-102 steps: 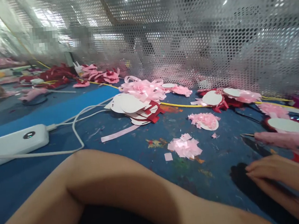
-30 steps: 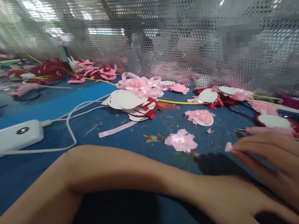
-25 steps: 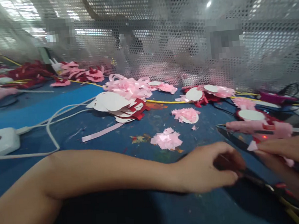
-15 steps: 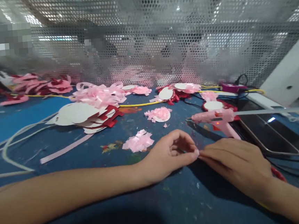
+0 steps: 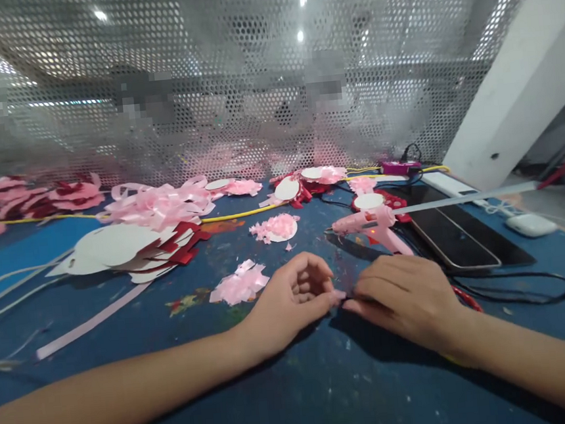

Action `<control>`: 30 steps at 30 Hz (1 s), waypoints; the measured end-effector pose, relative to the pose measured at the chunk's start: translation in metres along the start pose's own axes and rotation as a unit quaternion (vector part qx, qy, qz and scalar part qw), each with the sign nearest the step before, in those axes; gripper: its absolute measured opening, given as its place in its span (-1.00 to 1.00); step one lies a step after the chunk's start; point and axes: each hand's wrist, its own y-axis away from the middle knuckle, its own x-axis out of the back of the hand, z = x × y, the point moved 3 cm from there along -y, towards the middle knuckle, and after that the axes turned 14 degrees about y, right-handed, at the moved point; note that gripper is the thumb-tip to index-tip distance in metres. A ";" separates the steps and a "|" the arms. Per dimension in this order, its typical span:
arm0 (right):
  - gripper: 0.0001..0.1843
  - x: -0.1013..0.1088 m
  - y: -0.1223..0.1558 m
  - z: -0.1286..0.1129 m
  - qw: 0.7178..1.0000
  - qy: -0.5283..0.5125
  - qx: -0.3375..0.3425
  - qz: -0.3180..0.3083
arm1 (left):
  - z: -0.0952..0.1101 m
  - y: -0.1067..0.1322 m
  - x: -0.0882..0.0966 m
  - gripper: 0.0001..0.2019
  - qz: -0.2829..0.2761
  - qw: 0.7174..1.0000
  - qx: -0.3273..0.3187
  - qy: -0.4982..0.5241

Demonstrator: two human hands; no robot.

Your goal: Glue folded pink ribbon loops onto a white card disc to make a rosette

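Left hand (image 5: 290,300): pinching a small pink piece (image 5: 339,296). Right hand (image 5: 411,293): just beside; whether gripping, I cannot tell. Beyond that hand: pink glue gun (image 5: 365,220).

The light is moderate and rather grey. Small bright spots (image 5: 303,0) glare behind the perforated screen (image 5: 253,102), which looks hazy. A soft, dark shadow lies on the table (image 5: 402,399) below the right hand (image 5: 408,293). The pink scrap (image 5: 338,295) is slightly blurred. Wide-angle distortion stretches the left forearm (image 5: 130,397) toward the edge. Square pixel blocks (image 5: 146,95) hide some patches.
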 end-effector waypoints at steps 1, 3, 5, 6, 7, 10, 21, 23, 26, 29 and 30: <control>-0.60 0.002 -0.001 0.004 0.999 0.044 -0.007 -0.015 | 0.000 0.000 0.001 -0.79 0.010 1.000 -0.006 -0.003; -0.47 0.005 -0.001 0.018 0.987 0.132 -0.057 -0.064 | 0.000 -0.001 0.003 -0.77 0.035 0.999 -0.021 -0.003; -0.44 0.004 0.000 0.036 0.964 0.183 -0.152 -0.122 | -0.001 -0.002 0.007 -0.75 0.057 0.998 -0.035 0.006; -0.46 0.002 0.002 0.045 0.951 0.189 -0.196 -0.145 | -0.002 -0.003 0.008 -0.73 0.066 0.997 -0.040 0.010; -0.48 -0.001 0.004 0.053 0.942 0.186 -0.233 -0.158 | -0.002 -0.004 0.010 -0.71 0.073 0.996 -0.045 0.013; -0.53 -0.018 0.012 0.067 0.939 0.102 -0.290 -0.154 | -0.003 -0.006 0.014 -0.68 0.085 0.995 -0.048 0.012; -0.81 -0.041 0.024 0.064 0.937 -0.090 -0.301 -0.154 | -0.001 -0.006 0.013 -0.69 0.075 0.996 -0.041 0.036; -0.81 -0.035 0.024 0.064 0.929 -0.091 -0.334 -0.129 | 0.000 -0.007 0.015 -0.68 0.081 0.995 -0.047 0.041; -0.74 -0.028 0.026 0.065 0.906 -0.109 -0.402 -0.070 | 0.000 -0.011 0.022 -0.65 0.096 0.994 -0.050 0.015; -0.64 -0.025 0.026 0.063 0.911 -0.138 -0.389 -0.026 | 0.000 -0.016 0.032 -0.64 0.119 0.991 -0.061 0.000; -0.66 -0.025 0.024 0.062 0.921 -0.141 -0.363 -0.020 | 0.000 -0.017 0.034 -0.63 0.126 0.990 -0.066 0.004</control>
